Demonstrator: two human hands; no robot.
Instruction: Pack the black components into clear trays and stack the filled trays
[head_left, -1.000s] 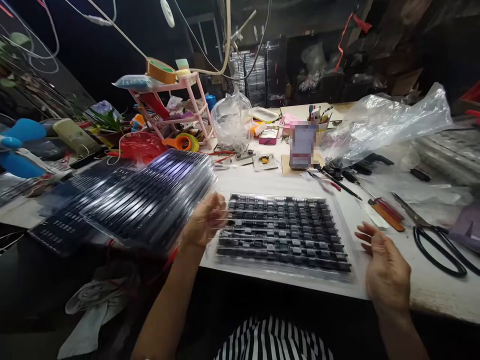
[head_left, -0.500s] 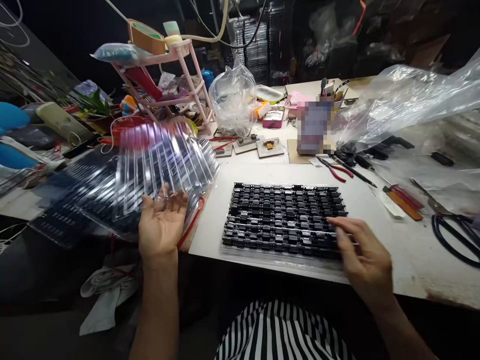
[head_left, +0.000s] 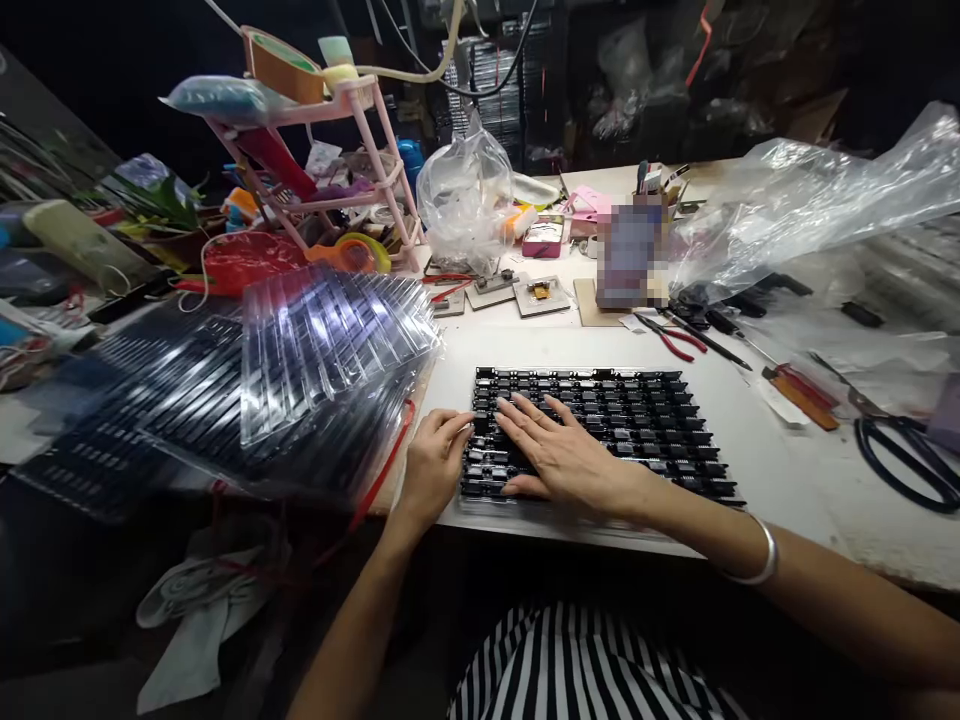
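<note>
A clear plastic tray [head_left: 480, 507] filled with rows of small black electronic parts [head_left: 645, 408] lies flat on the white table in front of me. My left hand [head_left: 435, 460] is at its left edge, thumb and fingers pinched together on the rim. My right hand [head_left: 562, 455] lies palm down across the left half of the rows, its fingers stretched out and spread, hiding the parts beneath. To the left, an empty clear tray [head_left: 330, 350] rests crookedly on a pile of dark-looking trays [head_left: 187, 370].
Behind the filled tray are small metal blocks [head_left: 541, 295], red-handled pliers [head_left: 671, 340] and a pixelated upright object [head_left: 630, 255]. Large black scissors [head_left: 907, 450] lie at the right, near crumpled plastic sheeting [head_left: 810, 220]. A pink rack [head_left: 382, 170] stands at the back left.
My left hand has moved right from the pile of trays to the filled tray's left edge. My right hand has left the right edge and spread over the parts. The empty tray has settled on the pile.
</note>
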